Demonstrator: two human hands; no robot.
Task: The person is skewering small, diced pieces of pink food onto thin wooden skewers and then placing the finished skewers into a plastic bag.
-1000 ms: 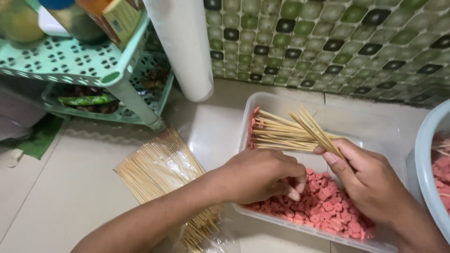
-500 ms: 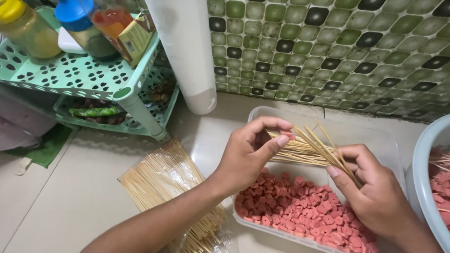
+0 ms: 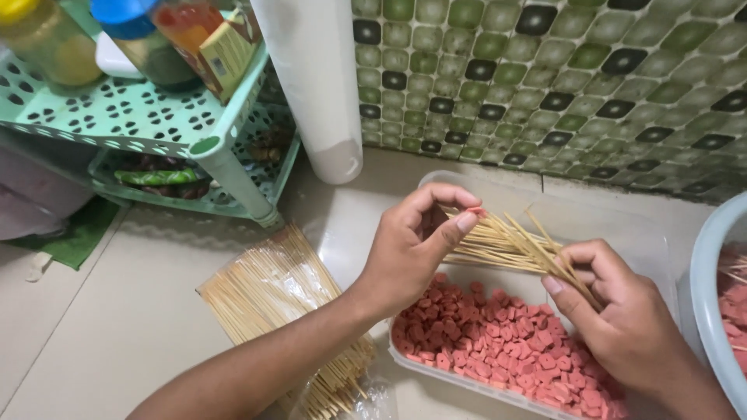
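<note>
Above the clear tub [image 3: 661,241], the left hand [image 3: 408,245] is pinching a pink sausage piece [image 3: 476,211] between thumb and forefinger. The right hand [image 3: 622,319] is gripping a bundle of skewers [image 3: 506,247], fingers closed; centring the piece on one tip looks wise.

You've got a bundle of thin bamboo skewers [image 3: 510,247] fanned out, lying approx. level over a clear plastic tub [image 3: 498,385] w/ pink sausage slices [image 3: 498,346] heaped inside. One pink slice [image 3: 475,211] sits at a skewer tip.
</note>
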